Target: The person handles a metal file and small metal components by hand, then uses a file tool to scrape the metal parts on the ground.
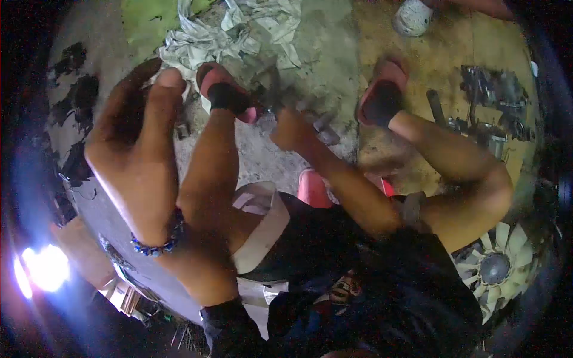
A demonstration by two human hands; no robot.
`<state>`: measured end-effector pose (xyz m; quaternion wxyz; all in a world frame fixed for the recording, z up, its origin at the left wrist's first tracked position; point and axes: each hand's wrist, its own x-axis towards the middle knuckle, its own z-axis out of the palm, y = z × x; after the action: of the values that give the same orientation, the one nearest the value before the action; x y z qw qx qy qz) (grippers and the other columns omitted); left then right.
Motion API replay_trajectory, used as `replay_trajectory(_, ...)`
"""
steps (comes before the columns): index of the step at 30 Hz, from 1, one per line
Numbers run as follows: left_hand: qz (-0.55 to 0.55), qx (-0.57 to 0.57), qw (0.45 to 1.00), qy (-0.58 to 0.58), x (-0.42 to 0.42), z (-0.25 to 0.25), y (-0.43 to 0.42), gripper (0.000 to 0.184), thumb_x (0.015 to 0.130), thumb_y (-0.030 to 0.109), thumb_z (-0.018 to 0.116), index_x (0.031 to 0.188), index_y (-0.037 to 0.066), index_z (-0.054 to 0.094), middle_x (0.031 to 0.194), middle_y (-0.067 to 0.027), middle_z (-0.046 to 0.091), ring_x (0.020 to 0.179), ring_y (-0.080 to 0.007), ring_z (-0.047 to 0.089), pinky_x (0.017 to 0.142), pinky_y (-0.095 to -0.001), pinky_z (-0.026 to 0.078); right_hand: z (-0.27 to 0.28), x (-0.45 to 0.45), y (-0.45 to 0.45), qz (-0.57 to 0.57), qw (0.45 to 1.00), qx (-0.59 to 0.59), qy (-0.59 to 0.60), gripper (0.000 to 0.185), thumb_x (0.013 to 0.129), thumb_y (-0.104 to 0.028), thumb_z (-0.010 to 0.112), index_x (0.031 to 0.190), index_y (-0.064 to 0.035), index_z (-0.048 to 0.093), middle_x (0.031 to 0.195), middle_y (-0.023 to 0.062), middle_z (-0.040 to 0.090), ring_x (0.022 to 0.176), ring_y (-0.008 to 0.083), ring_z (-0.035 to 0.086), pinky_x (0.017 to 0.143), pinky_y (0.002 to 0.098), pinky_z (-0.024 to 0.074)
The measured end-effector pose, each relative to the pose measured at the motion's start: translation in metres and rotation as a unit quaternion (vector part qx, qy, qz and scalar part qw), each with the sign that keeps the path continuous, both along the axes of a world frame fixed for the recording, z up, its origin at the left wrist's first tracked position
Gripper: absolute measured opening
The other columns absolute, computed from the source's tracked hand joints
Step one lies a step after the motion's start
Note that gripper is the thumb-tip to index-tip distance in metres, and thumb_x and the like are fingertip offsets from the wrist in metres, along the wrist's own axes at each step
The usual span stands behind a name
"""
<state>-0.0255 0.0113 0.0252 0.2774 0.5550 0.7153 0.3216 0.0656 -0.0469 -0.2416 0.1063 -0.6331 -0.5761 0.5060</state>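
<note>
My left hand (138, 158) is raised close to the camera at the left, a blue beaded bracelet (156, 246) on its wrist. Its fingers are curved and apart, and nothing shows between them. Lower down, between my feet, my right hand (290, 128) is closed. Dark, blurred metal pieces (273, 89) lie just beyond its knuckles; which of them it grips, if any, cannot be made out. A grey cylindrical metal piece (326, 132) is on the floor beside that hand.
Crumpled white cloth strips (203, 42) lie past my left pink shoe (216, 76). To the right, tools and metal parts (495, 98) rest on cardboard (441, 53). A fan with pale blades (495, 268) stands at lower right. A white rounded object (413, 18) is at the top.
</note>
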Motion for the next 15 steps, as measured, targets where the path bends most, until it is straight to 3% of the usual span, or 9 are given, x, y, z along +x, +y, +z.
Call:
replay_trajectory(3, -0.008, -0.007, 1.0, 0.014, 0.004, -0.006, -0.007, 0.034, 0.082, 0.016, 0.067, 0.105, -0.008, 0.06, 0.09, -0.0118, 0.065, 0.083, -0.0133, 0.06, 0.075, -0.0232, 0.047, -0.001, -0.004, 0.022, -0.061, 0.989, -0.125, 0.058, 0.038, 0.063, -0.014, 0.06, 0.097, 0.0032, 0.062, 0.119, 0.0314, 0.047, 0.103, 0.0447, 0.055, 0.089, 0.049, 0.0441)
replay_trajectory(6, -0.027, 0.005, 0.999, 0.042, 0.008, -0.01, 0.006, 0.034, 0.084, 0.018, 0.065, 0.107, -0.007, 0.06, 0.092, -0.0135, 0.065, 0.086, -0.0169, 0.062, 0.076, -0.0249, 0.048, -0.025, -0.024, -0.008, -0.073, 0.994, -0.041, 0.076, 0.029, 0.064, -0.014, 0.063, 0.086, 0.0051, 0.061, 0.095, 0.0281, 0.058, 0.09, 0.0423, 0.06, 0.08, 0.0473, 0.0491)
replay_trajectory(8, -0.027, -0.012, 0.996, 0.084, 0.012, -0.01, 0.007, 0.035, 0.084, 0.019, 0.065, 0.107, -0.007, 0.06, 0.091, -0.0139, 0.065, 0.085, -0.018, 0.062, 0.076, -0.0256, 0.049, -0.01, -0.012, -0.004, -0.078, 0.993, -0.062, 0.067, 0.031, 0.064, -0.014, 0.062, 0.089, 0.0045, 0.061, 0.092, 0.027, 0.061, 0.095, 0.0414, 0.059, 0.084, 0.0506, 0.0447)
replay_trajectory(10, -0.024, -0.014, 0.995, 0.092, 0.008, -0.018, 0.005, 0.035, 0.085, 0.02, 0.064, 0.107, -0.006, 0.06, 0.091, -0.0142, 0.065, 0.084, -0.018, 0.063, 0.076, -0.026, 0.049, 0.001, 0.018, 0.025, -0.093, 0.981, -0.166, 0.049, 0.043, 0.064, -0.014, 0.06, 0.104, 0.0022, 0.061, 0.103, 0.0268, 0.06, 0.111, 0.041, 0.052, 0.097, 0.0581, 0.0324)
replay_trajectory(11, -0.024, -0.01, 0.995, 0.098, 0.006, -0.022, 0.006, 0.035, 0.085, 0.02, 0.064, 0.107, -0.006, 0.06, 0.091, -0.0144, 0.065, 0.083, -0.018, 0.063, 0.076, -0.0262, 0.049, -0.045, 0.019, 0.023, -0.097, 0.986, -0.109, 0.086, 0.04, 0.066, -0.016, 0.064, 0.1, 0.0037, 0.061, 0.101, 0.025, 0.061, 0.101, 0.0386, 0.058, 0.089, 0.056, 0.0411)
replay_trajectory(14, -0.011, -0.031, 0.993, 0.109, 0.005, -0.026, 0.007, 0.034, 0.085, 0.021, 0.063, 0.107, -0.005, 0.062, 0.092, -0.014, 0.065, 0.081, -0.0177, 0.063, 0.075, -0.0262, 0.048, -0.074, 0.037, -0.005, -0.156, 0.964, 0.121, 0.181, 0.038, 0.069, -0.015, 0.065, 0.104, 0.0012, 0.059, 0.092, 0.0213, 0.063, 0.076, 0.031, 0.064, 0.063, 0.0475, 0.0518)
replay_trajectory(15, -0.02, -0.031, 0.991, 0.128, 0.002, -0.028, 0.009, 0.033, 0.085, 0.021, 0.063, 0.107, -0.005, 0.062, 0.092, -0.0136, 0.065, 0.082, -0.0175, 0.063, 0.075, -0.0262, 0.048, -0.075, 0.043, -0.011, -0.179, 0.949, 0.141, 0.217, 0.038, 0.07, -0.015, 0.065, 0.104, 0.001, 0.059, 0.092, 0.0209, 0.063, 0.075, 0.0306, 0.063, 0.062, 0.0471, 0.0514)
